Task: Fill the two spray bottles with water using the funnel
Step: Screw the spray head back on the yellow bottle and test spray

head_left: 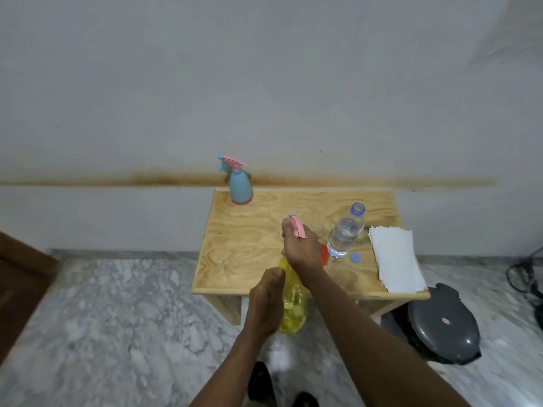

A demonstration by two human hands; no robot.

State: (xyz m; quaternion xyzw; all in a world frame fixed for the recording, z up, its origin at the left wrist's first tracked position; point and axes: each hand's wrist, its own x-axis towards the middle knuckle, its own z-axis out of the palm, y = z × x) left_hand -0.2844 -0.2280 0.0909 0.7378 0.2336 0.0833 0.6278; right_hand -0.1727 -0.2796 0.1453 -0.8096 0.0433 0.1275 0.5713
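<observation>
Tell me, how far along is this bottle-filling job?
Late, it seems. The blue spray bottle stands capped at the table's back. The yellow spray bottle holds liquid; the left hand steadies it while the right hand grips its pink sprayer head. The water bottle stands open, its cap beside it. Left: securing that head.

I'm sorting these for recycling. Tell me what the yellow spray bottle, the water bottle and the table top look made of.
Yellow spray bottle: translucent tinted plastic, glossy; light passes through its body.
Water bottle: clear thin plastic; the water shows through it.
Table top: plywood or pine, probably unvarnished; pale matt surface with bold swirling grain.
</observation>
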